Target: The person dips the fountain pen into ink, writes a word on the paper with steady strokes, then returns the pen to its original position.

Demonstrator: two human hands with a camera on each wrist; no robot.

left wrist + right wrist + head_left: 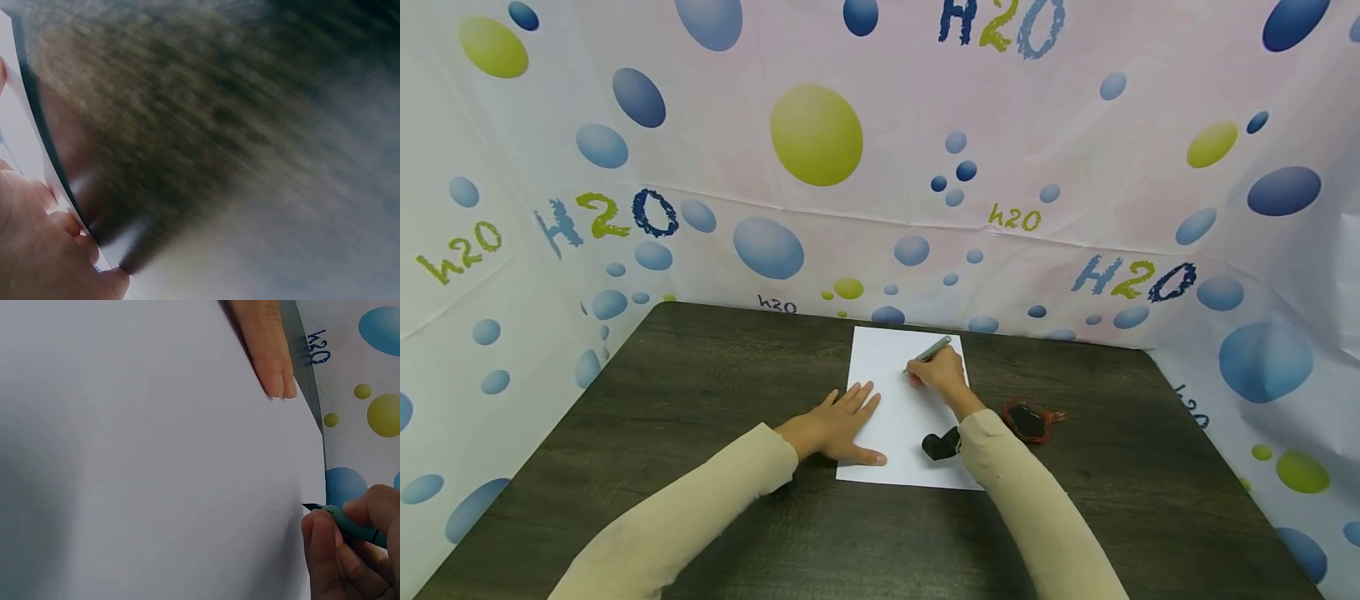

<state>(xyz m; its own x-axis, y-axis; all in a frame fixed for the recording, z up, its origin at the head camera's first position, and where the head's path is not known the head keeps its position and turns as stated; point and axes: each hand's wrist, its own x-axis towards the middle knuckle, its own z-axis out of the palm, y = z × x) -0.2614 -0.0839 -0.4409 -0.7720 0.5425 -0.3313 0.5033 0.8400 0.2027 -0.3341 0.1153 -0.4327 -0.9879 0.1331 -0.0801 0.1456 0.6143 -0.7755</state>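
A sheet of white paper (895,417) lies on the dark wooden table. My left hand (841,423) rests on its left edge with fingers spread; in the left wrist view, part of that hand (47,244) shows beside the paper's edge. Near the top right of the sheet, my right hand (942,372) pinches a green pen (934,348), its tip close to or on the paper. The right wrist view shows the pen's teal body (353,526) and dark pointed tip between thumb and fingers. No marks can be made out on the paper.
A red-rimmed item with a dark oval middle (1030,421) lies right of the paper; its kind is unclear. Something black (938,446) shows beside my right wrist, over the sheet. A white printed curtain (865,200) with dots hangs behind the table (730,367).
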